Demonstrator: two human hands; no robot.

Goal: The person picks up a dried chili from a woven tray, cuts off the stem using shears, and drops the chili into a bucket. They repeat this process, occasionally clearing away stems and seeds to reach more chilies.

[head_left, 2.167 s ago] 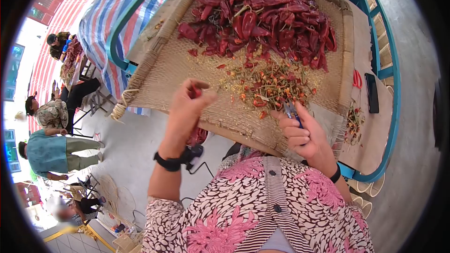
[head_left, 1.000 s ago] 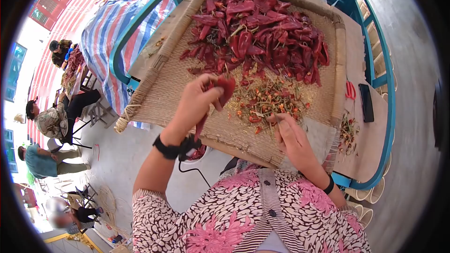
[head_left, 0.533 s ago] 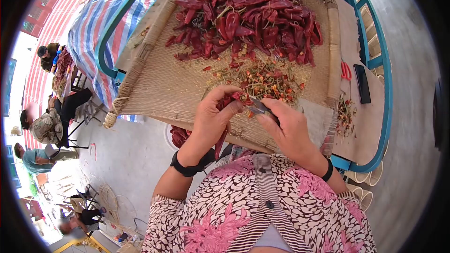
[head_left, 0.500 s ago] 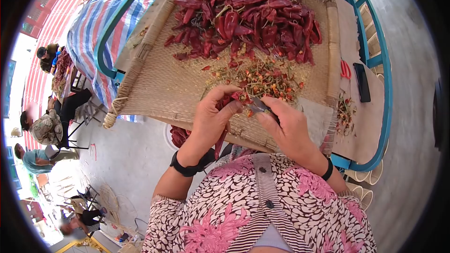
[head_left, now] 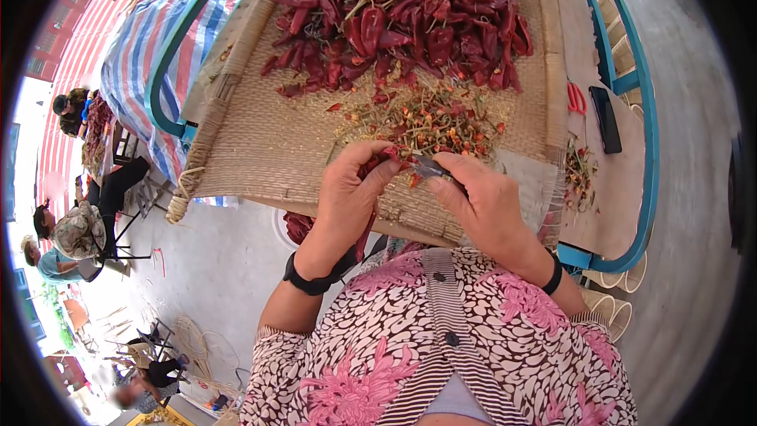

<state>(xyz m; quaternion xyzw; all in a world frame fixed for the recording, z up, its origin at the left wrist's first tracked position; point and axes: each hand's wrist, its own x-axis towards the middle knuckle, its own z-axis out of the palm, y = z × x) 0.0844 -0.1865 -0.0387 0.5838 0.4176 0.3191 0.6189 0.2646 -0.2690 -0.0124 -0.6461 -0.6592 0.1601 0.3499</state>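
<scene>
My left hand point(head_left: 347, 197) is closed round red dried peppers point(head_left: 365, 238), one end showing at the fingertips and another hanging below the palm. Between the thumb and fingers of my right hand point(head_left: 489, 201) is a small metal cutting tool point(head_left: 428, 166), its tip against the pepper end. Both hands are over the near edge of a woven tray point(head_left: 260, 126). Just beyond them lies a heap of cut stems and seeds point(head_left: 438, 122). A large pile of red peppers point(head_left: 394, 24) covers the tray's far part.
Red-handled scissors point(head_left: 576, 99), a black phone point(head_left: 605, 120) and stem scraps point(head_left: 579, 173) lie right of the tray, inside a blue metal frame point(head_left: 650, 158). A bowl of peppers point(head_left: 298, 227) is below the tray. Several people sit or stand at the left, near a striped sheet point(head_left: 150, 63).
Since the earliest frame, my left hand has brought peppers over to the tool in my right hand. Over the last half second both hands stay together. The whole view has shifted slightly.
</scene>
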